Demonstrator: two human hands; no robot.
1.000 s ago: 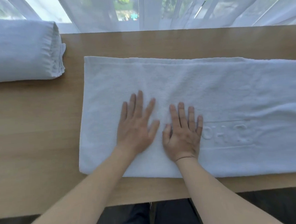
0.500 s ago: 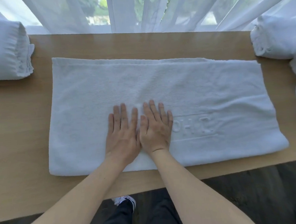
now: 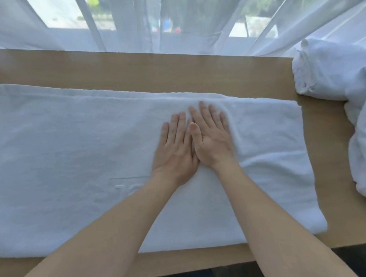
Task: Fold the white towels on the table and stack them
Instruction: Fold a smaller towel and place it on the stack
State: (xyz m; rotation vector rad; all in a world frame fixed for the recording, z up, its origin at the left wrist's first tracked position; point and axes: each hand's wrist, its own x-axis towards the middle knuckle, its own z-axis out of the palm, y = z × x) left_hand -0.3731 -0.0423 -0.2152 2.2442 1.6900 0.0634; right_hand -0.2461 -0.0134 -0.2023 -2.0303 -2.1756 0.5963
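A white towel, folded lengthwise, lies flat across the wooden table. Embossed lettering shows faintly near its front middle, partly under my left forearm. My left hand and my right hand press flat on the towel side by side, palms down, fingers together and pointing away from me. The right thumb overlaps the left hand's edge. Both hands sit right of the towel's middle, close to its far edge. Neither hand holds anything.
A heap of loose white towels lies at the table's right end, partly hanging over it. Sheer white curtains hang along the far edge. The table's front edge runs just behind my forearms, with dark floor below.
Both hands have slid right and farther away across the towel, staying pressed flat together. My view has swung right, so the folded towel stack at the left is out of sight.
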